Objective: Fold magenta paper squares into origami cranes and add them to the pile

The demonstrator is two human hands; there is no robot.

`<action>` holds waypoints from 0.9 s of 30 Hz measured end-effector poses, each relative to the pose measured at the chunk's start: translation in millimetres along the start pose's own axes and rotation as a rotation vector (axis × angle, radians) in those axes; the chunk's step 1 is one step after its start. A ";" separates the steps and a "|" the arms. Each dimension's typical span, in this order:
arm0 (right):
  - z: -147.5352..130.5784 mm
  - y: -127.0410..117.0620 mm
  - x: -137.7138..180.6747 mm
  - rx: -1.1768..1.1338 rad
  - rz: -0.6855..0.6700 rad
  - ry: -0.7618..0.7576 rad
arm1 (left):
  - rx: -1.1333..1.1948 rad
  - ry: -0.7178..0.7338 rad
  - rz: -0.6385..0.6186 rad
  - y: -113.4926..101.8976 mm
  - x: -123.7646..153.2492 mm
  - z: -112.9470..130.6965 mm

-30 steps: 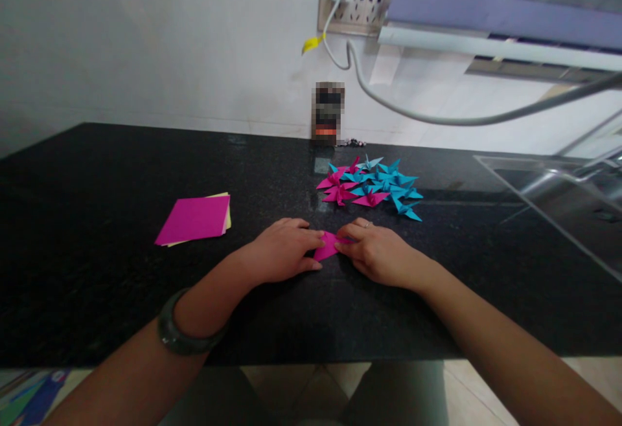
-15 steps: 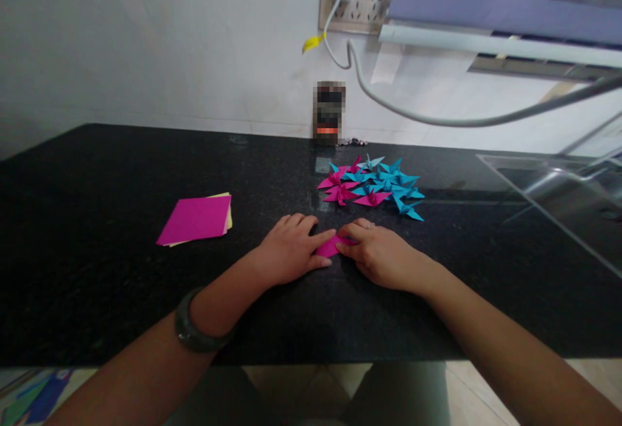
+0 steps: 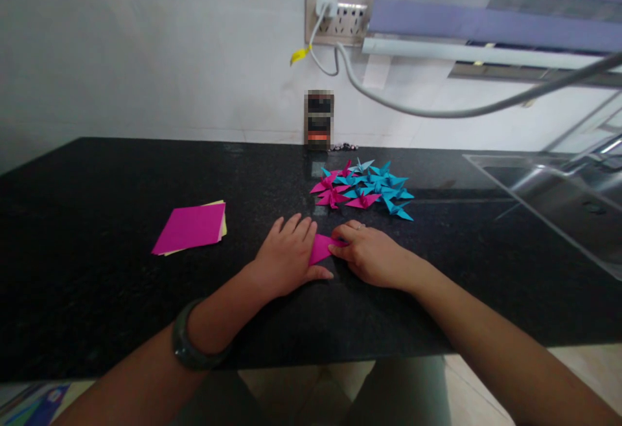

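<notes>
A folded sheet of pink origami paper (image 3: 319, 249) lies on the black countertop between my hands. My left hand (image 3: 287, 254) rests flat over the paper's left part, fingers stretched out and thumb apart, hiding that end. At the paper's right end my right hand (image 3: 368, 252) pinches it between thumb and fingers, and the fingertips cover the tip. Beyond the hands sits a group of folded paper cranes: several blue ones (image 3: 381, 183), several pink ones (image 3: 332, 197) and a pale one (image 3: 360, 166).
Left of my hands lies a stack of square paper (image 3: 190, 226), pink on top with yellow beneath. A blurred-out upright object (image 3: 319, 120) leans at the wall by a beaded chain (image 3: 345, 147). A sink (image 3: 573, 199) is at the right; a grey cable (image 3: 427, 112) hangs above.
My left hand has slid its fingers together and lies flatter across the paper. My right hand still pinches the right end. The whole view has shifted slightly.
</notes>
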State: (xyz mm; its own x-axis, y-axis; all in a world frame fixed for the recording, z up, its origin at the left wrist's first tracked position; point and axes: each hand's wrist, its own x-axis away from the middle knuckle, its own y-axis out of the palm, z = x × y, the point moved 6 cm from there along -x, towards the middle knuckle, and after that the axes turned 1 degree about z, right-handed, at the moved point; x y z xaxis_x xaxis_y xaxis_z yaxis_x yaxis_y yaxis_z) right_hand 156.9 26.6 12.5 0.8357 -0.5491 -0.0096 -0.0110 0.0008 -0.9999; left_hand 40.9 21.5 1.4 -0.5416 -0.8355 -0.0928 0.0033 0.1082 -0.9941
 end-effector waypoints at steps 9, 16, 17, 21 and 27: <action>7.5 -2.5 -1.7 -0.048 0.119 0.046 | 0.019 0.060 -0.020 -0.2 -1.6 1.3; 6.9 4.1 -8.9 0.053 0.054 0.100 | 0.019 0.059 -0.015 -2.1 -2.1 3.2; 6.4 3.7 -8.0 0.046 0.038 0.106 | 0.021 0.056 -0.014 -2.0 -2.0 2.9; 8.8 -1.8 2.6 -0.013 -0.005 0.140 | 0.029 0.051 -0.005 -1.7 -1.3 1.2; 21.5 -9.9 16.1 -0.039 -0.029 0.201 | 0.024 0.054 -0.002 -4.2 -0.3 1.9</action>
State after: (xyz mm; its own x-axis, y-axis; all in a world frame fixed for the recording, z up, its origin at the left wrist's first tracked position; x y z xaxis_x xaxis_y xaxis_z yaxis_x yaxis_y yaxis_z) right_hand 182.3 35.7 22.1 0.7094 -0.7044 0.0240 -0.0133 -0.0475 -0.9988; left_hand 42.6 20.3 5.5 -0.5862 -0.8053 -0.0886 0.0220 0.0935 -0.9954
